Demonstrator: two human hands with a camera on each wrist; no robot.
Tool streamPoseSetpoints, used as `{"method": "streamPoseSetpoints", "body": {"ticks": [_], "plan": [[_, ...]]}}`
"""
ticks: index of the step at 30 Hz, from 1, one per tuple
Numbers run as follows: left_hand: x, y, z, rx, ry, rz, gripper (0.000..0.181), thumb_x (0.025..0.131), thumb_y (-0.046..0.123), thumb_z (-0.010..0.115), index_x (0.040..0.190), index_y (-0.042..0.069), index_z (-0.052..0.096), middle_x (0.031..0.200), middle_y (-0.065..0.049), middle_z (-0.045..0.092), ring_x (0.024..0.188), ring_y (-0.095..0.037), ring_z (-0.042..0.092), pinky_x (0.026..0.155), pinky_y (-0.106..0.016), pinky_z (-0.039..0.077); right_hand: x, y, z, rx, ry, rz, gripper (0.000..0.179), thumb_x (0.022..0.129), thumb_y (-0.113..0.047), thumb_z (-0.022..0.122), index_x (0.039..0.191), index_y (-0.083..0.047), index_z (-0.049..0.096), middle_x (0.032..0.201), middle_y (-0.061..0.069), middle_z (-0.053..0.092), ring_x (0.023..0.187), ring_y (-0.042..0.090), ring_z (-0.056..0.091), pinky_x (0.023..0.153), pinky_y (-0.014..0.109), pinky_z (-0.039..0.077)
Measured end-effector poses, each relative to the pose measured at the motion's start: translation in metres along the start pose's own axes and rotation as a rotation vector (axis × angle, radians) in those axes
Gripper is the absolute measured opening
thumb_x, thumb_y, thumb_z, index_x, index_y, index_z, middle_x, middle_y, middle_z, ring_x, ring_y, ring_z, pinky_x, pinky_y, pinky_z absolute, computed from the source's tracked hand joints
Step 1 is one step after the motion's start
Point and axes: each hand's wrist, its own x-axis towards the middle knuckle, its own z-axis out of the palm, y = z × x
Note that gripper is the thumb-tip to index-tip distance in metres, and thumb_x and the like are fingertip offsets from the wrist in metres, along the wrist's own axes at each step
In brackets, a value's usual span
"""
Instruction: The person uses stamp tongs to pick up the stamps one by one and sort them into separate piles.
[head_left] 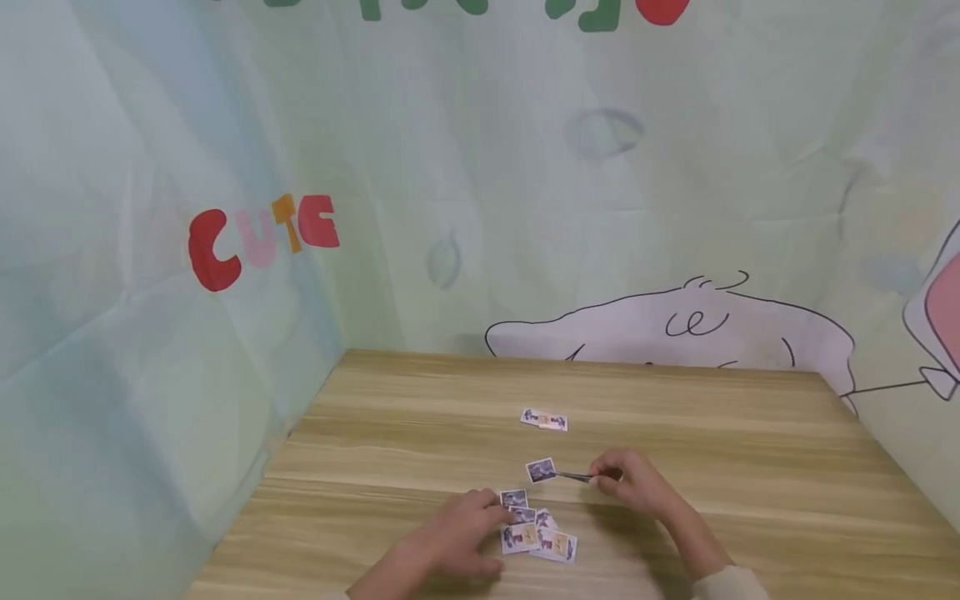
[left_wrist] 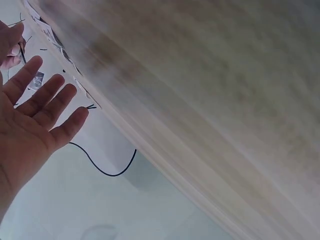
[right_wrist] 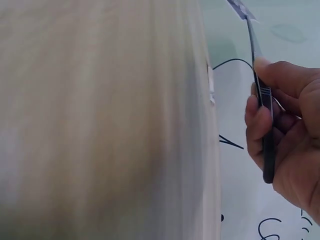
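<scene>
My right hand [head_left: 633, 481] grips black tweezers [right_wrist: 268, 145] between thumb and fingers. At the tweezers' tips is a small picture card [head_left: 540, 471] with a white border, held by its right edge above the table. My left hand [head_left: 461, 533] has its fingers spread and loosely bent, with nothing in its palm in the left wrist view. Its fingertips overlap the left side of a loose group of small cards [head_left: 519, 539] in the head view. Several of these cards lie over one another, some dark purple, some pale with orange and red.
Farther back on the wood-grain table [head_left: 405, 400] lie overlapping small cards [head_left: 544, 419] in a short row. A pale printed cloth [head_left: 420, 167] hangs behind the table and along its left side.
</scene>
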Motion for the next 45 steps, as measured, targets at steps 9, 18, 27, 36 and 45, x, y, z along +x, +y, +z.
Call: {"method": "streamPoseSetpoints", "body": {"ticks": [9, 18, 27, 36, 45], "plan": [[-0.001, -0.008, 0.004, -0.002, -0.007, 0.003, 0.049, 0.072, 0.032, 0.07, 0.118, 0.017, 0.061, 0.11, 0.002, 0.055, 0.096, -0.012, 0.051, 0.084, -0.033, 0.045, -0.007, -0.003, -0.004, -0.039, 0.1, 0.032, 0.002, 0.082, -0.005, 0.065, 0.081, -0.004, 0.066, 0.076, -0.005, 0.058, 0.07, 0.011, 0.053, 0.062, 0.026, 0.047], [-0.003, -0.01, 0.011, 0.02, -0.035, 0.003, 0.06, 0.073, 0.037, 0.069, 0.129, 0.021, 0.054, 0.129, -0.007, 0.047, 0.118, -0.022, 0.043, 0.096, -0.042, 0.038, -0.022, 0.004, -0.013, -0.055, 0.163, -0.011, 0.007, 0.08, -0.001, 0.067, 0.08, -0.008, 0.066, 0.072, -0.008, 0.057, 0.066, 0.008, 0.052, 0.059, 0.025, 0.046], [-0.002, -0.015, 0.016, 0.007, -0.044, 0.016, 0.064, 0.072, 0.04, 0.069, 0.131, 0.022, 0.052, 0.135, -0.008, 0.044, 0.123, -0.024, 0.039, 0.099, -0.045, 0.035, -0.034, 0.013, -0.019, -0.05, 0.186, 0.004, 0.005, 0.08, -0.004, 0.069, 0.082, -0.007, 0.066, 0.073, -0.007, 0.059, 0.066, 0.007, 0.052, 0.058, 0.024, 0.046], [0.001, -0.012, 0.017, 0.02, -0.093, 0.023, 0.066, 0.074, 0.048, 0.065, 0.132, 0.02, 0.051, 0.135, -0.005, 0.044, 0.124, -0.023, 0.038, 0.1, -0.044, 0.033, -0.043, 0.024, -0.029, -0.082, 0.203, 0.053, 0.005, 0.079, -0.003, 0.069, 0.083, -0.005, 0.067, 0.073, -0.007, 0.061, 0.065, 0.007, 0.053, 0.056, 0.025, 0.046], [0.001, -0.009, 0.017, 0.016, -0.107, -0.02, 0.066, 0.074, 0.049, 0.065, 0.131, 0.019, 0.052, 0.137, -0.007, 0.043, 0.126, -0.025, 0.037, 0.1, -0.046, 0.033, -0.049, 0.031, -0.038, -0.088, 0.244, 0.092, 0.007, 0.077, -0.001, 0.07, 0.082, -0.005, 0.067, 0.074, -0.005, 0.061, 0.066, 0.008, 0.053, 0.057, 0.025, 0.046]]}}
